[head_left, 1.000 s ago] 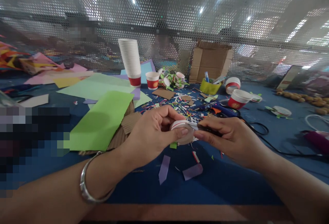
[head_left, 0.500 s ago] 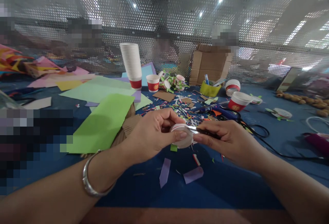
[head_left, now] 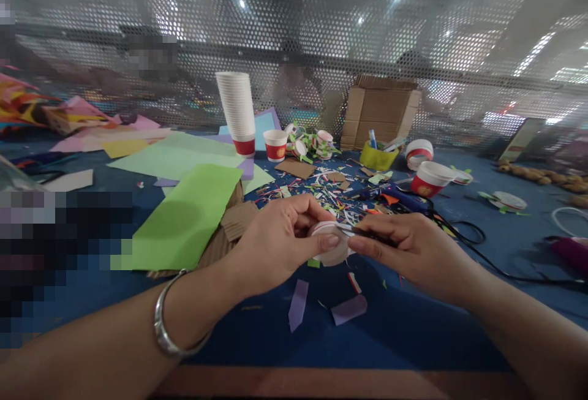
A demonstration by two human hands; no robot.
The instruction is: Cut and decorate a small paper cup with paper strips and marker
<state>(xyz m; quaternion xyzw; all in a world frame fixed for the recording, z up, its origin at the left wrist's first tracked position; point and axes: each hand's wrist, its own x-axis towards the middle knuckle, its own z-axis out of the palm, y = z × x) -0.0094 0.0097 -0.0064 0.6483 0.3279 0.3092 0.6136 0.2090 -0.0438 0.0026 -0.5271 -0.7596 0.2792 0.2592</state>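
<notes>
Both hands are busy over the near part of the blue tabletop (head_left: 413, 339). The left hand (head_left: 275, 244), the one with a silver bangle (head_left: 168, 332) on the wrist, has its grip clamped on a round white cup bottom (head_left: 336, 256), thumb lying across the pale flat face and fingers curled around behind. That piece sits right between the two hands, up off the surface.

The right hand (head_left: 408, 244) has its grip closed around a knife (head_left: 376, 236), dark handle, with the bright blade up against the edge of the cup bottom. Can't really tell how deep it goes, if at all.

Just below the hands there are a couple of purple paper slips (head_left: 298, 305) and a little red-and-white strip (head_left: 354, 283). Beyond them it's a proper mess of paper scraps (head_left: 316, 182), with a blue tool (head_left: 407, 200) with an orange bit and a black cable lying on the right. Over by the left forearm, a bright green sheet (head_left: 193, 216) overlaps some brown corrugated cardboard (head_left: 236, 222). Further back there's a tall stack of paper cups (head_left: 236, 106) with a single red-and-white cup (head_left: 275, 146) beside it.
</notes>
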